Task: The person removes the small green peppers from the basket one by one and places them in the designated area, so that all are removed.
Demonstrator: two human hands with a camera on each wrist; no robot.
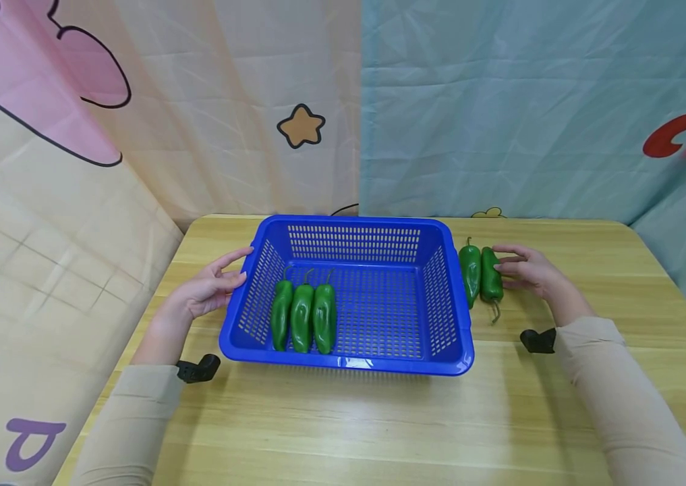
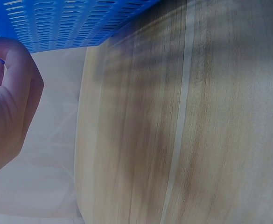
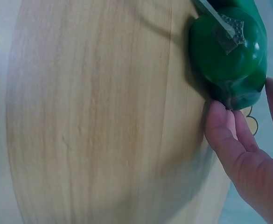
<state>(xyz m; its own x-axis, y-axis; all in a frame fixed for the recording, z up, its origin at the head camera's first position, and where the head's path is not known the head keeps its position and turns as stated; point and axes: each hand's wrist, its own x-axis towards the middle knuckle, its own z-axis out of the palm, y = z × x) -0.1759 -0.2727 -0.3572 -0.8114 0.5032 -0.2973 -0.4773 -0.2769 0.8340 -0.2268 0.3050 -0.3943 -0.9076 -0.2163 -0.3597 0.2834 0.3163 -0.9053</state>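
Note:
A blue plastic basket (image 1: pixel 349 368) stands in the middle of the table, with three green peppers (image 1: pixel 302 317) side by side in its left part, stems toward the back. At its left rim my left hand (image 1: pixel 209 287) holds the edge; in the left wrist view, a bent finger meets the rim. Right of the basket, two more green peppers lie close together: one (image 1: pixel 470 273) by the basket wall, stem to the back, and one (image 1: pixel 491 277) with its stem toward me. My right hand (image 1: pixel 527 273) touches this second pepper's right side, fingers loosely extended.
The wooden table (image 1: pixel 343 432) runs back to a patterned cloth curtain (image 1: pixel 245 155), which also hangs along both sides. A black wrist mount (image 1: pixel 199 369) sits at the left cuff and another black mount (image 1: pixel 538 341) at the right cuff.

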